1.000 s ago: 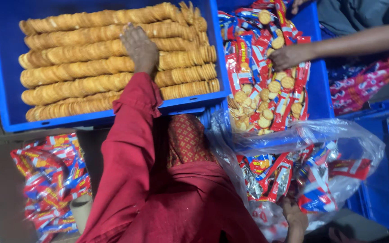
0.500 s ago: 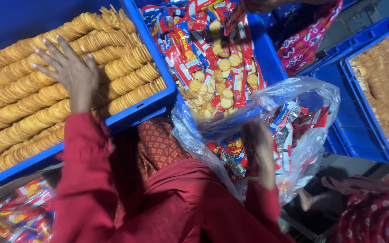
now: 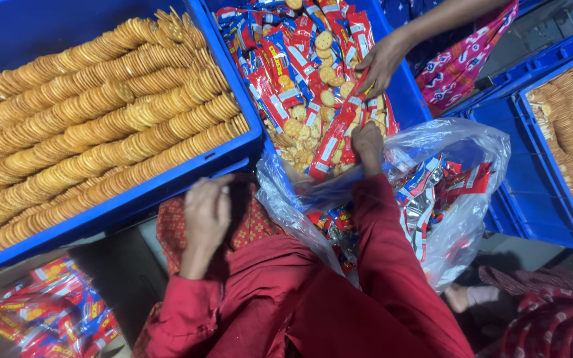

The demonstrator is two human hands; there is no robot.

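Reaching with the right hand (image 3: 368,144) over the near wall of the middle crate (image 3: 402,86), fingers curled down and pressed together among the wrappers (image 3: 331,142), red and blue, that lie mixed with loose biscuits (image 3: 326,41) inside; seen from the back of the hand only, so cannot tell whether a wrapper is actually pinched or merely touched. Resting the left hand (image 3: 207,211) low against the lap, just below the near rim of the big crate (image 3: 167,182), fingers loosely bent and a little apart, holding nothing visible, fingertips close to the patterned red cloth (image 3: 253,222). Lying open just beside the right forearm, a clear bag (image 3: 462,225) with its mouth gaping toward the middle crate, part full of more crumpled wrappers. Filling the big crate, long rows of round biscuits on edge (image 3: 101,126), packed side by side. Coming in from the top right, another person's hand (image 3: 382,63), fingers spread over the same wrapper heap, near the right hand but apart from it. Standing at the far right, a third crate (image 3: 552,199) with more biscuit rows. Lying at the lower left, a pile of packets (image 3: 41,315) in red and blue.
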